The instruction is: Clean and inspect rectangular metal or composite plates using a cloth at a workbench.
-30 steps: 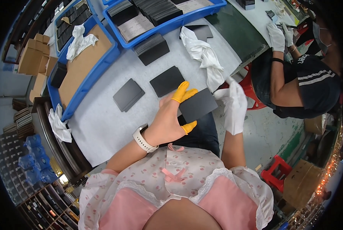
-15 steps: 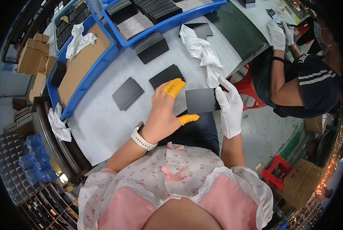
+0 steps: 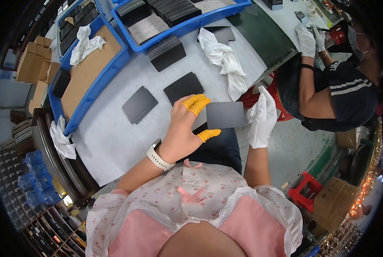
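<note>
My left hand (image 3: 183, 128), with yellow covers on several fingertips, grips a thin dark grey rectangular plate (image 3: 225, 115) by its left part, fingers at the top edge and thumb at the bottom. Just past the plate's right edge is my right hand (image 3: 262, 120) in a white glove, its fingers bunched together and nothing visible in them. Whether the glove touches that edge, I cannot tell. On the white-covered table lie a small stack of grey plates (image 3: 140, 105) and a darker stack (image 3: 183, 87). Farther back, a thick row of dark plates (image 3: 166, 53) stands on edge.
Blue trays (image 3: 187, 25) holding dark plates stand at the back, and another blue tray (image 3: 98, 81) is at left. A crumpled white cloth (image 3: 223, 58) lies right of the stacks. At right, a co-worker (image 3: 328, 92) in white gloves sits near a red stool (image 3: 306, 190).
My right hand has drawn off the plate's face to beyond its right edge, its fingers now bunched. The plate's whole face shows now; my left hand keeps its grip.
</note>
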The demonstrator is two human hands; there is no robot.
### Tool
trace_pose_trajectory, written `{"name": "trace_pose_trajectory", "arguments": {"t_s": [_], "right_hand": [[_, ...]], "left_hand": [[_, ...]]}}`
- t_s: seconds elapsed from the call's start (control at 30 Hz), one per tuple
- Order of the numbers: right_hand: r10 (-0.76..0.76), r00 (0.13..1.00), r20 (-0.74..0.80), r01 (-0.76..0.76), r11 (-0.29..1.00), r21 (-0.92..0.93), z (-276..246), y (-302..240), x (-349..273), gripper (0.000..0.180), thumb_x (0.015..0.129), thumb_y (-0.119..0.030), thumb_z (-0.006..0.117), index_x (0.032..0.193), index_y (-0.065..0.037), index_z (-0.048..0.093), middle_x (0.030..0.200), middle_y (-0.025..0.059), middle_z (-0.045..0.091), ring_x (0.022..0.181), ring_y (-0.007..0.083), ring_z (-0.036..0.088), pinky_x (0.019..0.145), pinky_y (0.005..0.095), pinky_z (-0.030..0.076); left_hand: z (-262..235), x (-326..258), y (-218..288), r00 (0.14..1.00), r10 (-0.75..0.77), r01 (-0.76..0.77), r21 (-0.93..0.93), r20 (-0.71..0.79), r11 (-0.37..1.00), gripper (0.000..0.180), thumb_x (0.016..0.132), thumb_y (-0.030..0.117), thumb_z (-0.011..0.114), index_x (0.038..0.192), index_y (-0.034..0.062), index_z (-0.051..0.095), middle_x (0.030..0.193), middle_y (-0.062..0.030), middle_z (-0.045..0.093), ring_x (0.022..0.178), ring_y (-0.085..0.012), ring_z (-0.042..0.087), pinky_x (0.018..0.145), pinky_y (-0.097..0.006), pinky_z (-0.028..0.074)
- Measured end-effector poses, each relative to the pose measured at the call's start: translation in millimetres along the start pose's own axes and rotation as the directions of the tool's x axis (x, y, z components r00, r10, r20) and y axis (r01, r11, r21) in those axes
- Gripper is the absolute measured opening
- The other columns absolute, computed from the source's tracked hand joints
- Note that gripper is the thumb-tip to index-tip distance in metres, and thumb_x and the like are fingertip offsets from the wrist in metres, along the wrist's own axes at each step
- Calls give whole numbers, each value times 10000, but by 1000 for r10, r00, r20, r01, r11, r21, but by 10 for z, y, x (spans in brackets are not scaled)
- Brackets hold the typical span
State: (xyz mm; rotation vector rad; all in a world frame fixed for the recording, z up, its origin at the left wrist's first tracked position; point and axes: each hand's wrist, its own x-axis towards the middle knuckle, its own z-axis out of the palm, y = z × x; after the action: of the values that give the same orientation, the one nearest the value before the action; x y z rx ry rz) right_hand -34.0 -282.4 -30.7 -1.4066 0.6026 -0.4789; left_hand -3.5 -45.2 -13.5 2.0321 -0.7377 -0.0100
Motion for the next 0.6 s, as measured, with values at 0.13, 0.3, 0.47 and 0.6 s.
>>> {"name": "trace_pose_trajectory", "arguments": {"t_s": [0.13,0.3,0.47,0.6], "right_hand": [[42,999,-16,-42,999,-1,-8,49,22,348,1158,-241,537,1396,-6,634,696,-25,526,530,43,436,478,225,345],[29,999,-14,-29,1000,8,-31,155,66,354,1152,-264,561,1383,-10,644,707,-26,545,501,45,433,449,233,332],[34,999,-36,-35,999,-33,-23,177,68,369,1156,-306,555,1349,-12,666,687,-22,560,479,51,442,437,238,329],[50,998,-32,-51,998,-33,-39,181,64,397,1163,-345,536,1324,-12,680,663,-17,558,463,56,445,432,247,322]], "left_hand": [[32,-10,14,1000,7,-7,46,-4,999,789,800,281,950,1466,39,603,1463,-161,584,1402,-420,478,1183,-518,385],[55,-6,62,1000,24,-23,89,-8,996,799,770,247,964,1454,36,609,1464,-157,587,1402,-423,483,1184,-513,392],[88,-20,78,999,36,-35,137,-6,990,805,746,218,977,1444,37,618,1460,-157,593,1399,-431,493,1192,-505,398],[93,-19,75,999,41,-39,135,-8,990,801,749,214,973,1446,38,618,1461,-158,593,1402,-431,493,1192,-503,396]]}}
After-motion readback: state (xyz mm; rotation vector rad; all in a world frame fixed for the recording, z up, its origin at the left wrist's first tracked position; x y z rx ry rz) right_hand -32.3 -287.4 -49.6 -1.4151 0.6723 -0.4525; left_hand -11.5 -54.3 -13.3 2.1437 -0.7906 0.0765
